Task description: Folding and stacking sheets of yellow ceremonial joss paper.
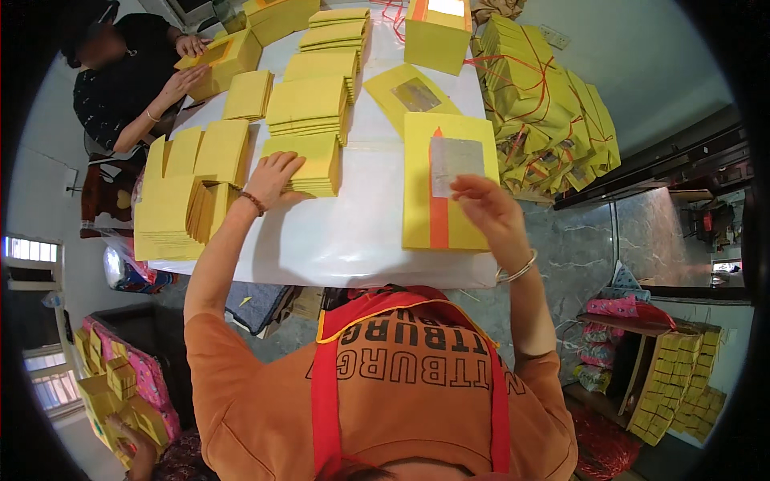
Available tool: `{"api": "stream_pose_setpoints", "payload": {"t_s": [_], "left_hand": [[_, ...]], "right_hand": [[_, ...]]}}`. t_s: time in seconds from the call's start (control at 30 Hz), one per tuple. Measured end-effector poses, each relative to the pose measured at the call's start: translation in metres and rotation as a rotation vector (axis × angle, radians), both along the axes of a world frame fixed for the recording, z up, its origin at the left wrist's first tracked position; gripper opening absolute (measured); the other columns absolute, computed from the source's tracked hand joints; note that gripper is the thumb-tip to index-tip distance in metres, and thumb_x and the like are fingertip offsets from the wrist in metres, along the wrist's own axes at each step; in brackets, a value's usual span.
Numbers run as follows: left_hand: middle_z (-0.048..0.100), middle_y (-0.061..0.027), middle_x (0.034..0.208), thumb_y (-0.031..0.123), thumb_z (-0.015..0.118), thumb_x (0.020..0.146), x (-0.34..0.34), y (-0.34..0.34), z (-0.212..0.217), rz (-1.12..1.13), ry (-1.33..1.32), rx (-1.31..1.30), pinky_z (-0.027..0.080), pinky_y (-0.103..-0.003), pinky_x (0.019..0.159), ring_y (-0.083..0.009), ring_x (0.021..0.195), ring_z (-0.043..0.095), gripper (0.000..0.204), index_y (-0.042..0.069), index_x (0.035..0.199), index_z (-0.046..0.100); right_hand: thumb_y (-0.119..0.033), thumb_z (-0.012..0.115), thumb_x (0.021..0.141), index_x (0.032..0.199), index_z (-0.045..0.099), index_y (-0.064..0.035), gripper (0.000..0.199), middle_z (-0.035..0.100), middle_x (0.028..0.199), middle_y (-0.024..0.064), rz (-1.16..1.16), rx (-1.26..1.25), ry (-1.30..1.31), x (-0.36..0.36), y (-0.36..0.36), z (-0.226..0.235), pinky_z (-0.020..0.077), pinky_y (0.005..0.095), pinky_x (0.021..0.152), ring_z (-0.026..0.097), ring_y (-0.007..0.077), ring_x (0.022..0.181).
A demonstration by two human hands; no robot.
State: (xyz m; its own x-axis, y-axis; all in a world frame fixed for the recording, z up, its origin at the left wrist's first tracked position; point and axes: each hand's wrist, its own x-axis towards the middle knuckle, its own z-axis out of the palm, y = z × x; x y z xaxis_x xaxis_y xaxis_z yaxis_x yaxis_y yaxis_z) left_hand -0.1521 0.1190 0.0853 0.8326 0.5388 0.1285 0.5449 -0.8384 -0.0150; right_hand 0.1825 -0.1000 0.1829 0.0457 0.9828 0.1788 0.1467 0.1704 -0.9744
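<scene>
My left hand (277, 176) is at the nearest stack of folded yellow paper pieces (321, 160), fingers over the top and thumb along the near side. My right hand (491, 210) is raised over a flat yellow paper piece (419, 176) with an orange stripe and a silvery-grey panel (449, 164). Its fingers are loosely bent and apart, and nothing shows in them. Whether the fingertips touch the panel cannot be made out.
More yellow stacks (309, 104) run up the white table (345, 240), with others (172, 224) at left. A yellow box (437, 36) stands at the far edge. Tied yellow bundles (537, 104) are heaped at right. A co-worker (128, 76) handles a yellow box (220, 64) at far left.
</scene>
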Motion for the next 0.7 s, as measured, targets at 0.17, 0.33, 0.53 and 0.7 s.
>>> {"api": "stream_pose_setpoints", "payload": {"t_s": [0.17, 0.33, 0.53, 0.7], "left_hand": [[0.044, -0.0114, 0.121, 0.049, 0.053, 0.076, 0.008, 0.003, 0.01, 0.033, 0.024, 0.089, 0.032, -0.04, 0.09, -0.0282, 0.109, 0.042, 0.062, 0.011, 0.123, 0.041], [0.046, -0.014, 0.12, 0.038, 0.05, 0.083, 0.045, -0.019, 0.016, 0.136, -0.18, 0.148, 0.033, -0.04, 0.089, -0.0289, 0.108, 0.043, 0.045, 0.011, 0.119, 0.047], [0.055, -0.0133, 0.106, 0.02, 0.063, 0.075, 0.111, -0.079, 0.02, -0.054, -0.577, -0.139, 0.04, -0.037, 0.08, -0.0297, 0.096, 0.051, 0.031, 0.005, 0.102, 0.058], [0.055, -0.0099, 0.101, 0.023, 0.066, 0.071, 0.15, -0.132, 0.035, -0.307, -0.534, -0.23, 0.041, -0.036, 0.078, -0.027, 0.093, 0.051, 0.036, 0.005, 0.101, 0.057]], "right_hand": [[-0.006, 0.053, 0.084, 0.113, 0.051, -0.0025, 0.029, 0.056, 0.105, 0.006, -0.141, -0.1, 0.126, 0.057, -0.002, -0.013, 0.0405, 0.0236, 0.081, 0.052, 0.0105, 0.093], [-0.007, 0.053, 0.085, 0.114, 0.049, -0.0006, 0.03, 0.056, 0.105, 0.0063, -0.22, -0.116, 0.152, 0.079, -0.005, -0.029, 0.0389, 0.0235, 0.085, 0.05, 0.0105, 0.097], [-0.007, 0.057, 0.081, 0.104, 0.056, -0.0043, 0.023, 0.059, 0.102, 0.0035, -0.175, -0.076, -0.154, 0.09, 0.001, -0.05, 0.0399, 0.0288, 0.085, 0.053, 0.0154, 0.099], [-0.008, 0.061, 0.076, 0.09, 0.061, -0.0059, 0.014, 0.061, 0.097, 0.0046, 0.018, 0.274, -0.529, 0.091, 0.015, -0.065, 0.0404, 0.0339, 0.086, 0.053, 0.0226, 0.102]]}}
